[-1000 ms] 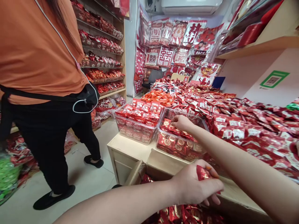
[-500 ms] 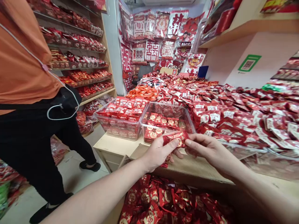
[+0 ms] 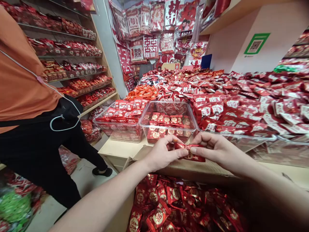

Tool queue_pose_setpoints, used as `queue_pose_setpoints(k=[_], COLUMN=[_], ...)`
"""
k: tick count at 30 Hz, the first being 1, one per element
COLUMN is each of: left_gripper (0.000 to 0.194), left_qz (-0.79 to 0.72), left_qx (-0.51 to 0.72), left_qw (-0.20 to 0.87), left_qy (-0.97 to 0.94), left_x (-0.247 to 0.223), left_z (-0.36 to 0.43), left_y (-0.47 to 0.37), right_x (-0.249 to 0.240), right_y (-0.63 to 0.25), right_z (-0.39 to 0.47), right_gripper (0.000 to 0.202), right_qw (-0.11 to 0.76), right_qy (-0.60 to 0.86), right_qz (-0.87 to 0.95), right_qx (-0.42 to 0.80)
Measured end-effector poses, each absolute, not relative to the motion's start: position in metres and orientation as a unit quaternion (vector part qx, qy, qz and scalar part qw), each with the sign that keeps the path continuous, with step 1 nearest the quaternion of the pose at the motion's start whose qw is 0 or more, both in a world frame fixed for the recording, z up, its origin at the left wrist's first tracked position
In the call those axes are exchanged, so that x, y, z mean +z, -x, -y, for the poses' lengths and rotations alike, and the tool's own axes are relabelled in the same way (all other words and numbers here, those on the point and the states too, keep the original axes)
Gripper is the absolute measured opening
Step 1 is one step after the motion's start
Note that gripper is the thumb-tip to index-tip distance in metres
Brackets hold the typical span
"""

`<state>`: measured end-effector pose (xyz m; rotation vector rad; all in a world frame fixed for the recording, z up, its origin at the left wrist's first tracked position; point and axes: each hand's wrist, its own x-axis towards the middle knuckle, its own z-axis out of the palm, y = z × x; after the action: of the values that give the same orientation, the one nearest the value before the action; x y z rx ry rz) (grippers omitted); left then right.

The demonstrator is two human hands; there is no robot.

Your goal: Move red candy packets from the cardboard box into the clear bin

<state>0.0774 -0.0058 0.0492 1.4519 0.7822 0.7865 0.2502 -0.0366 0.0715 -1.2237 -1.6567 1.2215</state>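
Red wrapped candies are pinched in front of me between my two hands. My left hand is closed on their left end, with thumb pressed on top. From the other side, my right hand grips the right part with thumb and fingers. How many candies lie between the fingers I cannot make out. Below is an open cardboard box holding many loose red candies with gold round prints. Just beyond my hands stands a clear plastic bin with similar candies in rows.
Another clear bin of red packets stands to the left on the pale counter. Heaped red packets spread behind and right. A person in an orange top stands at left, near stocked shelves. Bagged goods lie on the floor.
The held candies have turned in my hands; the right thumb now lies across them and the printed face shows less. My view has shifted slightly. The person at left has shifted slightly.
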Motion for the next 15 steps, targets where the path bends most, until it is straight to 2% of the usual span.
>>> queue_pose_setpoints(k=[4, 7, 11, 13, 15], left_gripper=[0.034, 0.038, 0.038, 0.036, 0.035], left_qz=[-0.360, -0.337, -0.295, -0.311, -0.324], left_qx=[0.344, 0.332, 0.347, 0.368, 0.385], left_qw=[0.640, 0.693, 0.700, 0.671, 0.645], left_qy=[-0.586, -0.544, -0.550, -0.563, -0.575], left_x=[0.046, 0.045, 0.047, 0.049, 0.049], left_z=[0.000, -0.005, -0.001, 0.003, 0.005], left_y=[-0.076, -0.075, -0.073, -0.073, -0.074], right_x=[0.070, 0.066, 0.062, 0.063, 0.062], right_y=[-0.249, -0.246, -0.240, -0.237, -0.237], right_z=[0.037, 0.038, 0.044, 0.045, 0.045], right_gripper=[0.021, 0.015, 0.009, 0.012, 0.020], right_qw=[0.409, 0.464, 0.417, 0.386, 0.401], right_qy=[0.499, 0.499, 0.446, 0.428, 0.446], right_qz=[0.646, 0.671, 0.777, 0.806, 0.788], right_qx=[0.408, 0.292, 0.155, 0.133, 0.139])
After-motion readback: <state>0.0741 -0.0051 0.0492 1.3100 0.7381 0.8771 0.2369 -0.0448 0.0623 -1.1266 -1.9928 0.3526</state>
